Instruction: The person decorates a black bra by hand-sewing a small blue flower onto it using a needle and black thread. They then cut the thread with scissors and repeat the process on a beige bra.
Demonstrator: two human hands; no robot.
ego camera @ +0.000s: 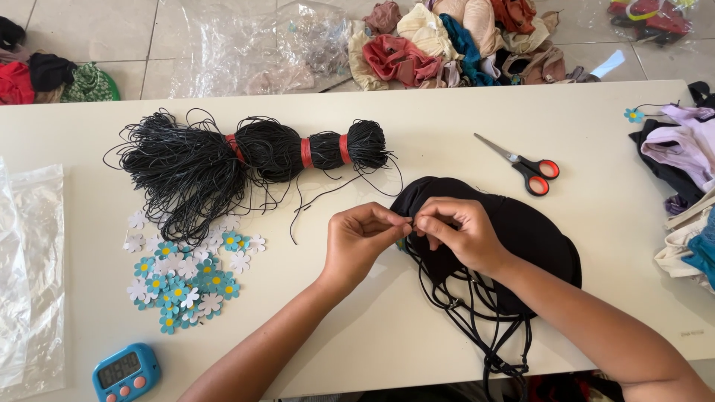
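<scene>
Black cloth (532,234) lies flat on the white table (417,112), right in front of the person. It looks like a black bra with thin straps (477,313) hanging toward the near edge of the table. Its long side runs from the upper left to the lower right, and the straps point down toward the person.

The left hand (361,242) and the right hand (458,231) meet at the upper left edge of the cloth. The fingers of both hands are pinched shut on something very small there. It looks like a bit of black cord or a tiny flower, but it is too small to tell.

I think the step in hand is fixing a small piece onto the edge of the cloth. The next move would call for a steady, tight pinch and tiny finger moves.

A big bundle of black cord (253,160) lies to the left. Paper flowers (186,279) in blue and white sit below it. Scissors (525,167) with red handles lie just above the cloth. A blue timer (126,372) is at the near left.
</scene>
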